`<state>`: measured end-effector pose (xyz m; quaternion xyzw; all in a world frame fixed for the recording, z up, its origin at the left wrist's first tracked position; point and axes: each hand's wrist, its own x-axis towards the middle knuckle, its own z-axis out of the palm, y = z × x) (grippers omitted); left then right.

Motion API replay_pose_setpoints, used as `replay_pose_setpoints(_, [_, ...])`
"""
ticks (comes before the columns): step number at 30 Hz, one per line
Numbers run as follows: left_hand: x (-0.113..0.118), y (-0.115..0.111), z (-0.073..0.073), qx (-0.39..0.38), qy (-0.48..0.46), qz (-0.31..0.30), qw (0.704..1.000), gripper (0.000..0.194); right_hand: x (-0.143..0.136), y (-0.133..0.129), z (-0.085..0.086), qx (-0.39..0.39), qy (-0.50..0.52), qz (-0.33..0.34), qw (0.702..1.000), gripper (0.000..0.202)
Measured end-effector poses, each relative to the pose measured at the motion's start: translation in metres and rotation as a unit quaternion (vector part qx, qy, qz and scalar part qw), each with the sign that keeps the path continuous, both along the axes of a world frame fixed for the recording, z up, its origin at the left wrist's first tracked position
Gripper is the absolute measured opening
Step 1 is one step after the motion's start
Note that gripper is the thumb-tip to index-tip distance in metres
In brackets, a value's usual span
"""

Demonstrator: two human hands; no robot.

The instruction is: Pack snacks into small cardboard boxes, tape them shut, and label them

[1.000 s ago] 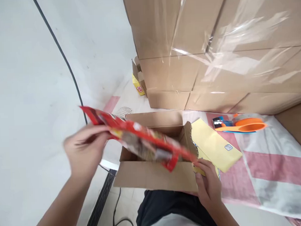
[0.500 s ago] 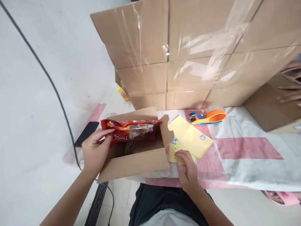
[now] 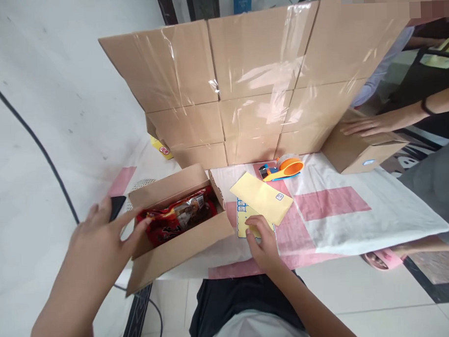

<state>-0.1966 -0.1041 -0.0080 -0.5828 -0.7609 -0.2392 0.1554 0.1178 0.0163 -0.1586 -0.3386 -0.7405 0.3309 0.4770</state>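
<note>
At the left, my left hand (image 3: pixel 98 241) is at the left end of an open cardboard box (image 3: pixel 186 246). Its fingers are spread, with the index finger and thumb by the end of a shiny red snack packet (image 3: pixel 178 217) lying inside. My right hand (image 3: pixel 262 238) rests with loosely curved fingers, thumb apart, on a yellow card with a blue-patterned border (image 3: pixel 242 226). A plain yellow envelope-like paper (image 3: pixel 264 196) with a small blue-edged label partly covers that card.
A tall taped cardboard panel (image 3: pixel 257 113) stands behind. An orange tape dispenser (image 3: pixel 285 169) lies before it. A dark phone (image 3: pixel 117 206) sits at the left, partly hidden. Across the right end, another person's hand (image 3: pixel 366 125) rests on a closed carton (image 3: pixel 356 151). A cable (image 3: pixel 35 140) hangs along the wall.
The red packet has gone from raised at the box's rim to lying down inside it. My left hand has spread its fingers and moved left. The view has shifted right; the other person's carton now looks closed.
</note>
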Motion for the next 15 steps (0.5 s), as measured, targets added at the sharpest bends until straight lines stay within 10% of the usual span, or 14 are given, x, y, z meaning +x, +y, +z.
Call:
replay_pose_setpoints(8, [-0.002,0.022,-0.008,-0.227,-0.103,-0.168,0.954,0.039,-0.006,0.008,0.014,0.030,-0.014,0.069,0.997,0.034])
replay_pose_setpoints(12, [-0.017,-0.009,-0.034,0.017,-0.179,-0.056,0.982,0.041,-0.021,0.030,0.043,0.047,-0.031,0.191,0.980,0.081])
replay_pose_setpoints(15, [-0.014,-0.036,-0.074,0.171,-0.271,-0.018,0.947,0.063,-0.037,0.046,0.065,0.054,-0.055,0.278,0.958,0.090])
